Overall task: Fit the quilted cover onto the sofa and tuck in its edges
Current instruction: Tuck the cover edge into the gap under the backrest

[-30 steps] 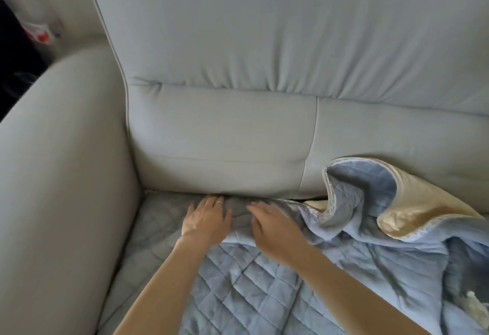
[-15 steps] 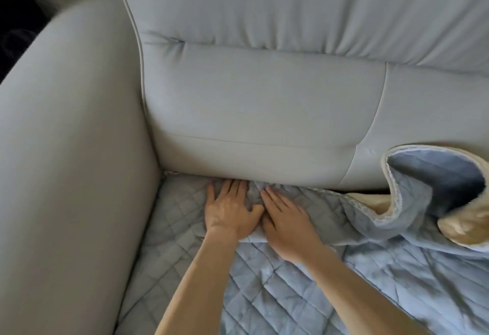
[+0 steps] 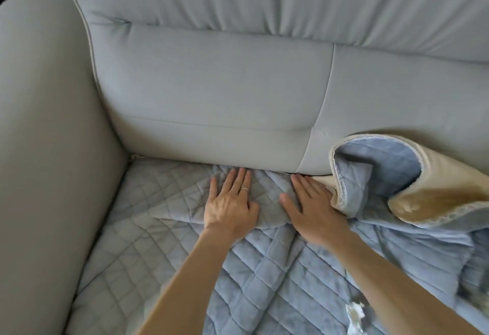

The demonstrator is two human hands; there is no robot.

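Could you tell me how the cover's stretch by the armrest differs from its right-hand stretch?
The stretch by the armrest lies flat on the seat, back edge at the base of the backrest; the right-hand stretch curls up against the backrest, untucked. The first shows only blue quilting; the second also bares its cream underside. Both are one quilted cover, pressed flat between them by the left hand and right hand.
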